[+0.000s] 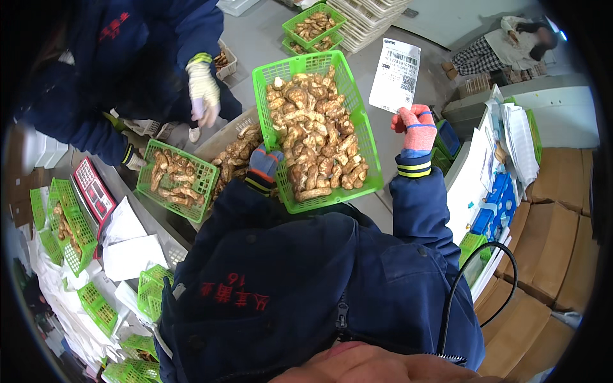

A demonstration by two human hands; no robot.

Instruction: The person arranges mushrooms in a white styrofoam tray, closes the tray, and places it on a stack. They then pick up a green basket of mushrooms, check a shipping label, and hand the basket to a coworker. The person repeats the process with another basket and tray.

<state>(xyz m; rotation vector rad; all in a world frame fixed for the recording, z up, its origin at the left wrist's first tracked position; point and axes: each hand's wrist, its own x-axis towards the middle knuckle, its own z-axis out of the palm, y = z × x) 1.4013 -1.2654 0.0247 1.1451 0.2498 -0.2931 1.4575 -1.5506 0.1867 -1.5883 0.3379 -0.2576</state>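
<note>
My left hand, in a blue and orange knit glove, grips the left rim of a green plastic basket. Brown mushrooms with pale stems fill that basket, which is held up before me. Off to the right, my right hand, in a pink and blue knit glove, pinches the lower edge of a white printed label between thumb and fingers. The label bears barcodes and writing. More mushrooms lie in a bin just behind my left hand.
A co-worker's gloved hand hangs at upper left; their other hand touches a smaller green basket of mushrooms. A red and white scale stands at left. Cardboard boxes are at right, and a person is farther off.
</note>
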